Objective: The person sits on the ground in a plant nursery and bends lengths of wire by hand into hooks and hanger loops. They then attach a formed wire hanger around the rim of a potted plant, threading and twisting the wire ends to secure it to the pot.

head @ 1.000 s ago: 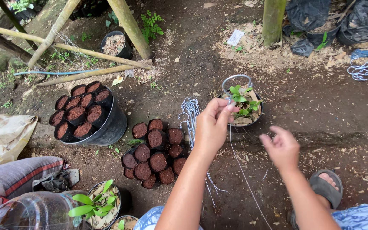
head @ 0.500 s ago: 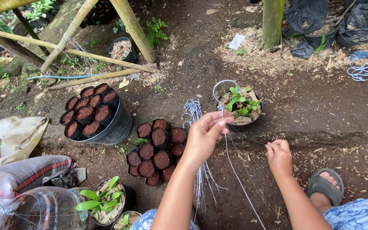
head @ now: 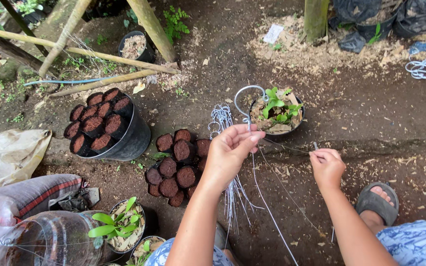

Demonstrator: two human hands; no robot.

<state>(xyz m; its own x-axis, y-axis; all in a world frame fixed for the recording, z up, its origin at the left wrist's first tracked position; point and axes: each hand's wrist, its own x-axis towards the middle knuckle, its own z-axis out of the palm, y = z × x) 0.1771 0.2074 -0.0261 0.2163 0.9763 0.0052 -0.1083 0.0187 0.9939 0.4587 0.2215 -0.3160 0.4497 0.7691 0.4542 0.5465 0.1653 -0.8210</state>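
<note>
Pinching a thin wire hanger (head: 250, 106) near its hooked top, the left hand (head: 229, 150) sits at the centre of the frame, fingers curled shut on the strand. The right hand (head: 327, 165), lower right of centre, is closed on another wire end; the strand between them is hard to trace against the soil. Behind the hook stands a potted plant (head: 277, 112). A bundle of wires (head: 231, 194) hangs below the left hand, partly hidden by the forearm. The jar (head: 50, 241) at lower left is cut off.
</note>
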